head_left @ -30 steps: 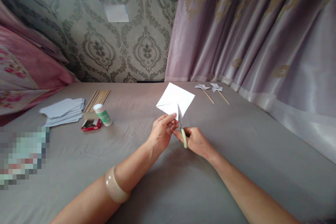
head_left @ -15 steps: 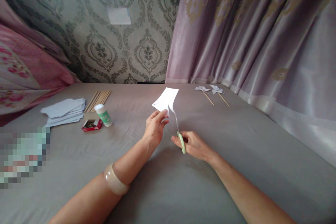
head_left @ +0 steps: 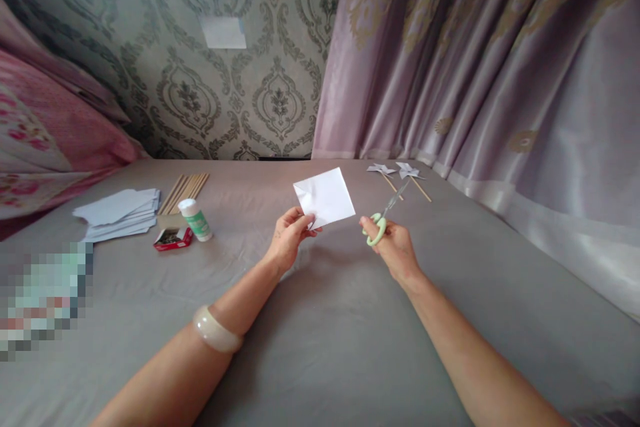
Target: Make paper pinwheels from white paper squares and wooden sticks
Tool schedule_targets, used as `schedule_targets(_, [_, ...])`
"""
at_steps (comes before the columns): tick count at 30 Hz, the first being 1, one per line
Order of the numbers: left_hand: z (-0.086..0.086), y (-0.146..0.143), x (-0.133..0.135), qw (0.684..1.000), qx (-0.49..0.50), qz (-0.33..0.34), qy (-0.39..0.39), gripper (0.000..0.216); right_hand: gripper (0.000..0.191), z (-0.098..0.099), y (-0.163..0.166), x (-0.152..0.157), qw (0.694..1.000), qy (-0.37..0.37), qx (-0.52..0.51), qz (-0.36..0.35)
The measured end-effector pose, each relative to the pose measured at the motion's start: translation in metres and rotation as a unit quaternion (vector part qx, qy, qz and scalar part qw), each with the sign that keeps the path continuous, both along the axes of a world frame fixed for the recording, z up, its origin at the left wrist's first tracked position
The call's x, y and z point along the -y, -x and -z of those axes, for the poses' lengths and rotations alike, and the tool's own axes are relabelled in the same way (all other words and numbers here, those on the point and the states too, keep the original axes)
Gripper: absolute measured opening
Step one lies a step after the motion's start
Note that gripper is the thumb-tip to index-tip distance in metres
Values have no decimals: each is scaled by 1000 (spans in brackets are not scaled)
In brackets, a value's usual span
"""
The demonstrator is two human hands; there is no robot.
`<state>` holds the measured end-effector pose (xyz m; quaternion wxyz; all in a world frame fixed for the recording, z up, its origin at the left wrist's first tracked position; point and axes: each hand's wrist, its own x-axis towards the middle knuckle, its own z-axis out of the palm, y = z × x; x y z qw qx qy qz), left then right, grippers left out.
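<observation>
My left hand (head_left: 289,235) pinches the lower left corner of a white square of paper (head_left: 326,197), holding it up over the grey bed sheet (head_left: 320,320). My right hand (head_left: 393,245) grips small scissors with pale green handles (head_left: 382,219), blades pointing up and away to the right. The scissors are apart from the paper, a short way to its right. A pale bangle (head_left: 214,329) sits on my left forearm.
At the left lie a stack of white paper sheets (head_left: 119,212), a bundle of wooden sticks (head_left: 186,185), a glue bottle (head_left: 196,219) and a small red box (head_left: 173,238). Two paper pinwheels on sticks (head_left: 397,172) lie near the purple curtain (head_left: 480,67). Pink bedding (head_left: 45,133) is piled at the far left.
The scissors have come out of the paper and swung right, blades now pointing away. My left hand turned the paper so its flat face shows.
</observation>
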<state>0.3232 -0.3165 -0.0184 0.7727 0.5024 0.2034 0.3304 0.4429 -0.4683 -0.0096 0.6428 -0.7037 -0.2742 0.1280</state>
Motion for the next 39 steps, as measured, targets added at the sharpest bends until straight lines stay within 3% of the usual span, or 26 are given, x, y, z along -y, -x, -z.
schedule_targets(20, [3,1,0,999,-30,21,-16,13,42,6,2,-5,996,1,-69,-49])
schedule_targets(29, [1,-1,1,995,5,72,74,44,35,16,6,-10,999,-44,5,23])
schedule_targets(33, [4,-2,10,994,-15,96,51,34,34,14,9,-10,996,-53,36,67])
schedule_targets(39, [8,-6,24,994,-35,97,23,26,35,14,14,-11,995,-53,43,67])
